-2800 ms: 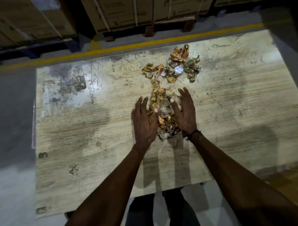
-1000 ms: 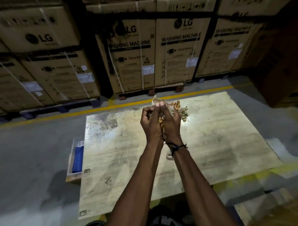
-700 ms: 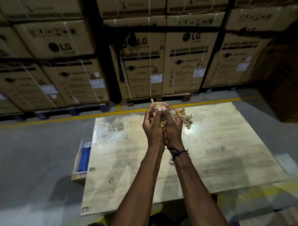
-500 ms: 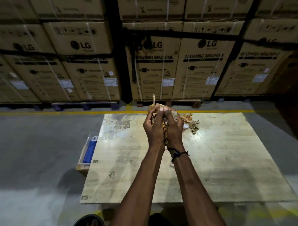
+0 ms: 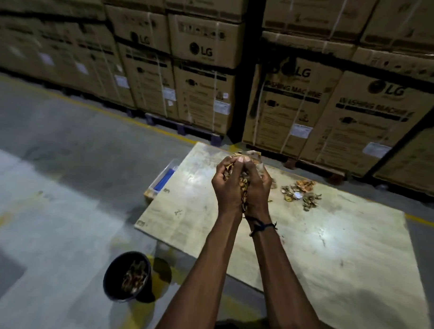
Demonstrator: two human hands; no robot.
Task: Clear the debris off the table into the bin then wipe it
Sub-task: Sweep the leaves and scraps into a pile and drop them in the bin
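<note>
My left hand (image 5: 228,185) and my right hand (image 5: 258,188) are pressed together and cupped around a handful of dry brown debris (image 5: 243,183), held raised above the pale wooden table (image 5: 331,244). A smaller heap of debris (image 5: 301,193) still lies on the table, to the right of my hands near its far edge. A dark round bin (image 5: 127,275) stands on the floor at the lower left, off the table's near left corner, with similar scraps inside it.
A shallow box holding something blue (image 5: 162,181) pokes out beside the table's left edge. Stacked cardboard appliance boxes (image 5: 294,103) on pallets line the far side behind a yellow floor line. Grey concrete floor (image 5: 62,183) spreads to the left.
My hands closed around the near part of the heap and lifted it off the table. The view has since swung left, so the bin on the floor is now in sight.
</note>
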